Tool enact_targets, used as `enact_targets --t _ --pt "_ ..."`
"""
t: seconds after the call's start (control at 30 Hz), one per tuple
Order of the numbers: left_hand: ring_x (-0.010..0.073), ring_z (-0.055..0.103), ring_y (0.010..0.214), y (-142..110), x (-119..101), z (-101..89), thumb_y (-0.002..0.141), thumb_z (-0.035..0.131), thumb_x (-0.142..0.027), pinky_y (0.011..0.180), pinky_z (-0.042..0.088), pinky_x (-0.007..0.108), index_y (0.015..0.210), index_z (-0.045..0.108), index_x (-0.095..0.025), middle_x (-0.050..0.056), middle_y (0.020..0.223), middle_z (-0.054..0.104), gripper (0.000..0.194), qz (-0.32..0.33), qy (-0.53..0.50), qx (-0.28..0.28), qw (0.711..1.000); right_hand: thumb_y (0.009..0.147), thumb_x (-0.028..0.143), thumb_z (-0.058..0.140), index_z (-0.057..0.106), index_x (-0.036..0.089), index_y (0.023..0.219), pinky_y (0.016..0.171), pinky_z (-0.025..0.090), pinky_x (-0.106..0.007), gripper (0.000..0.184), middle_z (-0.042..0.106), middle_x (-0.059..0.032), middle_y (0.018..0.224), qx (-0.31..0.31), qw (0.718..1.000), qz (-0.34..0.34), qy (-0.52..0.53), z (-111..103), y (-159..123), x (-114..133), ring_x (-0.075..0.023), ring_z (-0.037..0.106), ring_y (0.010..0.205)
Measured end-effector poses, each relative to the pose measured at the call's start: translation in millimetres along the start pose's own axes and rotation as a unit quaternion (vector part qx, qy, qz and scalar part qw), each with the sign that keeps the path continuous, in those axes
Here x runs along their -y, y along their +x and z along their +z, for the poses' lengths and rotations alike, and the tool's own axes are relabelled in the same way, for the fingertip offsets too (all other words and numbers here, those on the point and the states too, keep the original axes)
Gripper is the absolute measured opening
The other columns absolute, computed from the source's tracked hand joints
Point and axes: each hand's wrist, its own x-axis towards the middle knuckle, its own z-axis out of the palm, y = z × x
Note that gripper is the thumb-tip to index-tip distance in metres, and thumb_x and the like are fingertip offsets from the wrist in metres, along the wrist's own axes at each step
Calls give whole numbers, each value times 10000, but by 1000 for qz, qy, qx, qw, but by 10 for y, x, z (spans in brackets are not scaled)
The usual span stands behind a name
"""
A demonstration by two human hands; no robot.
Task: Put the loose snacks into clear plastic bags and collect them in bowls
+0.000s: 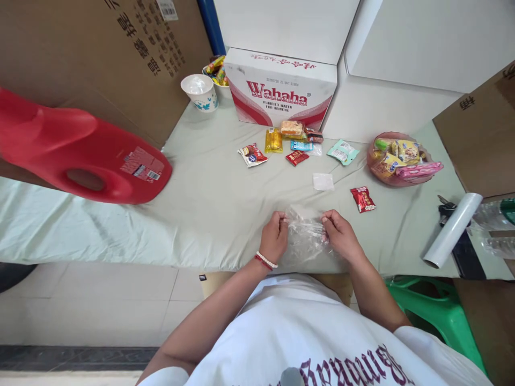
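Observation:
A clear plastic bag (pixel 304 241) is stretched between my two hands just above the table's front edge. My left hand (pixel 276 236) pinches its left side, with a white and red bracelet on the wrist. On the other side my right hand (pixel 340 233) is closed on the bag's right edge. Beyond the bag lie a small white packet (pixel 323 182) and a red snack packet (pixel 362 199). Farther back are a brown and white snack packet (pixel 252 155), a yellow one (pixel 274 140), a small dark red one (pixel 297 157) and a mint green one (pixel 343 152).
A Wahaha water carton (pixel 281 91) stands at the back, beside a paper cup (pixel 200 94). At right are a pink bowl (pixel 374 170) of snacks and a plastic roll (pixel 454 230). A large red jug (pixel 100 155) is at left; a green stool (pixel 454 316) stands below right.

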Motion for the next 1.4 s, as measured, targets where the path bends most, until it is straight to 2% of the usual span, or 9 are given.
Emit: enact_targets --t 0.17,0.27,0.4,0.6,0.77,1.0,1.1,1.2,1.4 --pt "139 486 668 84 21 -115 969 445 -395 672 386 264 873 548 -214 -44 699 522 230 -49 -44 -58 996 972 646 448 611 241 932 589 483 -308 438 586 0 730 -11 999 17 30 -55 15 -112 -187 574 650" --pt "126 428 632 86 -15 -151 964 455 -442 634 349 256 748 531 -208 -55 632 445 327 -47 -42 -32 998 1008 669 359 685 240 1118 906 535 -414 550 684 -97 1095 17 993 -93 -72 -89 -43 -44 -256 637 1041" --pt "109 363 581 51 -125 -141 948 499 -509 590 309 250 722 575 -197 -69 583 388 393 -27 -34 -1 999 881 658 657 693 245 1241 1120 420 -521 549 630 -135 1316 52 945 -234 -223 7 -65 134 -337 484 1328" --pt "126 462 633 117 -154 -346 951 501 -550 628 379 245 796 689 -189 -39 618 496 435 -15 -38 -66 997 938 537 604 717 225 888 814 551 -374 336 690 -46 866 23 993 -119 -7 139 222 145 -221 641 868" --pt "154 514 636 276 160 -659 974 446 -572 621 433 255 850 670 -203 -25 602 508 450 -59 -55 -196 977 777 616 716 612 219 815 508 458 -241 413 634 -7 802 -55 977 31 202 124 405 -7 -154 604 665" --pt "263 637 987 239 397 -764 843 582 -326 933 531 439 1227 602 -164 98 1013 652 418 -51 160 -248 954 891 527 582 673 203 1029 672 509 -333 364 671 -33 786 68 992 8 -106 116 295 -103 -196 627 684" --pt "350 433 1413 227 308 -758 736 568 -162 1198 330 549 1459 457 -121 197 1405 546 732 59 272 -201 939 806 451 724 599 211 1368 962 502 -434 624 673 -127 1256 107 960 -83 -244 -27 285 42 -298 629 1111" --pt "348 383 1469 337 218 -734 707 578 -147 1257 211 566 1539 356 -117 181 1461 541 862 91 285 -118 947 758 464 803 525 229 1480 1115 409 -479 809 534 -139 1491 122 937 -155 -287 -56 418 217 -350 462 1369" --pt "304 640 1026 642 194 -618 885 588 -451 1021 436 478 1162 676 -184 68 855 719 395 21 224 -19 974 915 416 605 760 219 995 906 489 -378 263 694 -83 999 112 956 -193 -192 350 825 269 -227 627 920"
